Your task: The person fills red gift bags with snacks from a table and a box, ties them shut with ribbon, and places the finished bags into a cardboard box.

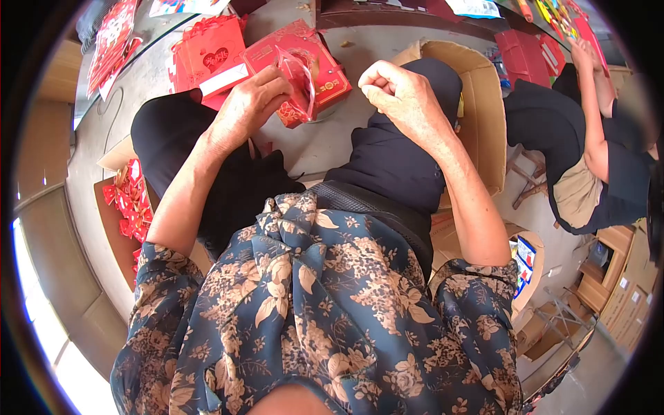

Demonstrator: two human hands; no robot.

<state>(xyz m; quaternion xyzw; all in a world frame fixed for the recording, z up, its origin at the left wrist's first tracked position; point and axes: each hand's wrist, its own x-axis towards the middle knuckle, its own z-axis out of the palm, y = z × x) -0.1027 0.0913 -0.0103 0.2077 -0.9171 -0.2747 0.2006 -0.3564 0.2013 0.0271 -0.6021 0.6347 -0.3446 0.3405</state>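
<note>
My left hand [253, 104] is closed, its thumb and fingers pinched at the edge of a clear, red-printed packet [300, 84]. Behind the packet lies a red box [330, 83] with gold print. My right hand [402, 98] is raised over my right knee, fingers curled and thumb pressed to them; whatever they may hold is too small to make out. A gap separates the two hands, and the packet hangs on the left side of it.
Red gift bags [206, 59] lie beyond my left knee. An open carton [484, 124] stands beside my right knee, and a carton of red bows [130, 197] is at the left. At the right, a co-worker [564, 152] handles colourful items at the table.
</note>
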